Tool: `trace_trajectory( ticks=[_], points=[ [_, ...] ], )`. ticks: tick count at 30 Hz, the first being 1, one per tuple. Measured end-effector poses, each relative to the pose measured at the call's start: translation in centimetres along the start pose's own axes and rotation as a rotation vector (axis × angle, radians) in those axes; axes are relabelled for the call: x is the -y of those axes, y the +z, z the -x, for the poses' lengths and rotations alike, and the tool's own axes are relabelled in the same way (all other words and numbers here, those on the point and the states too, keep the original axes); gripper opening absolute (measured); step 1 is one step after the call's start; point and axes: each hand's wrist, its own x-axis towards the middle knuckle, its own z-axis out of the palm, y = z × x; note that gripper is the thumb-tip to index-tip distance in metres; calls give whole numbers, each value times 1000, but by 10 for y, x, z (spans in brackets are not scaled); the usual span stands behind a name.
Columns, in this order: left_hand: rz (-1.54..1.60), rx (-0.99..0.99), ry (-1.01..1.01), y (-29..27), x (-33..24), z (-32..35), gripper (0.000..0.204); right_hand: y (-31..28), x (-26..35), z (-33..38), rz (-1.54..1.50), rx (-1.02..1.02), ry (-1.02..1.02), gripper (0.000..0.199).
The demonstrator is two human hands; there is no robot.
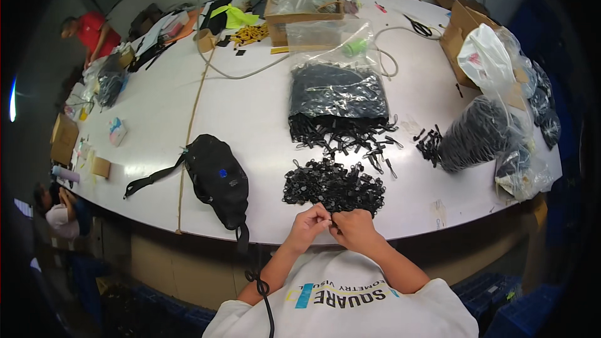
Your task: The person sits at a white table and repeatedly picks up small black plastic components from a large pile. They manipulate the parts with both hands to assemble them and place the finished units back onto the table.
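Note:
At the table's front edge my left hand (309, 225) and my right hand (356, 228) meet, fingertips pinched close together. What they hold is too small to make out. Just beyond them lies a heap of small black plastic pieces (332, 184), its near side partly covered by my hands. Farther back, a clear plastic bag (338, 91) lies flat, full of black pieces. From its near end spill black looped cord pulls (341, 134), some scattered toward the heap.
A black waist bag (216, 178) with straps lies to the left. On the right stand a stuffed plastic bag (479, 131) and a cardboard box (462, 40). An open carton (300, 28), a cable (244, 77) and scissors (418, 26) are farther back. Two people (100, 34) are at the left.

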Motion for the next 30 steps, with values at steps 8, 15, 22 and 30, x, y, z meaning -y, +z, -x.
trace_trajectory(
  ticks=[8,15,22,30],
  points=[
    [-337,-236,432,20,-5,-4,17,-6,6,-9,-19,-63,44,15],
    [-1070,-44,729,19,-15,-44,17,-3,-15,0,-9,-115,99,21],
    [-931,131,344,13,-13,-35,2,0,-30,12,30,-150,-112,19],
    [-961,250,427,-15,-35,-19,14,-8,-24,21,-29,-58,-297,18]
  ],
)
